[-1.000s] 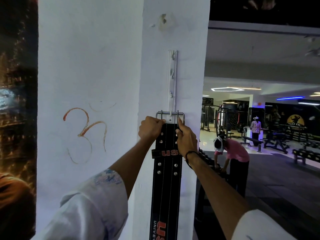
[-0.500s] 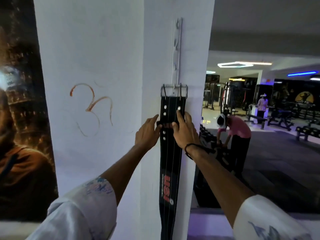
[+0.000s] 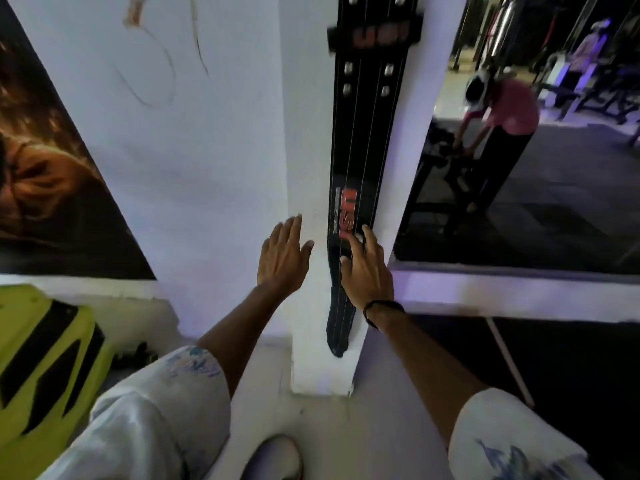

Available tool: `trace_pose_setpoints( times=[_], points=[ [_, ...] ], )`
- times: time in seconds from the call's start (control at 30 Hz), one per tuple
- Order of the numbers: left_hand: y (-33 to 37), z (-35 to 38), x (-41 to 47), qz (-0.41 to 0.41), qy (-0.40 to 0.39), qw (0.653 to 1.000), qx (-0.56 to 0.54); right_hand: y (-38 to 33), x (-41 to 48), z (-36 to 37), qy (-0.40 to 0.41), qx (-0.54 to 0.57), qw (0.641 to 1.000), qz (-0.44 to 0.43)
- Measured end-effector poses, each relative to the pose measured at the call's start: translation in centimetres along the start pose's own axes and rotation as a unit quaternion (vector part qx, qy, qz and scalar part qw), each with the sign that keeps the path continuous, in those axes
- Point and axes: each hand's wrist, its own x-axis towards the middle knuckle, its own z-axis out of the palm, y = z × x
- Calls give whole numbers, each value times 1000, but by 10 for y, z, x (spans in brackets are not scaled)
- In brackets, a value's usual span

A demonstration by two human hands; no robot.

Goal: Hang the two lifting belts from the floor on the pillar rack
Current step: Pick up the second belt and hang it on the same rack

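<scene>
A black lifting belt (image 3: 363, 140) with red lettering hangs straight down the front of the white pillar (image 3: 304, 161); its top and the rack are out of frame above. My right hand (image 3: 365, 268) lies flat on the belt's lower part, fingers spread, not gripping. My left hand (image 3: 282, 261) is open with fingers apart, held against the pillar just left of the belt. The belt's tapered tip ends a little above the pillar's base. No second belt is in view.
A neon yellow and black object (image 3: 45, 362) stands at the lower left against the wall. A dark poster (image 3: 41, 168) covers the left wall. To the right, a person in a pink shirt (image 3: 502, 126) bends over gym equipment. My shoe (image 3: 273, 455) is at the bottom.
Both hands slid down from the belt's buckle at the hook to its lower part. The view tilted downward, so the rack and buckle left the frame.
</scene>
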Motion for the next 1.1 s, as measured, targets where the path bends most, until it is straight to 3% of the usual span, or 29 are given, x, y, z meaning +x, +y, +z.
trace_pose_setpoints(
  times=[0.17,0.37,0.67,0.87,1.1],
  points=[
    [-77,139,-97,-84,-138,987,22,52,-100,126,-144,-6,988,50],
    [-176,343,-227,-128,-263,956,25,126,-247,319,-300,-5,951,72],
    [-318,619,-416,-239,-355,904,17,227,-457,580,-436,-17,896,83],
    [-355,725,-493,-226,-401,887,-23,283,-524,667,-462,-18,883,82],
    [-349,748,-480,-245,-420,874,-11,290,-526,672,-464,14,876,133]
  ],
)
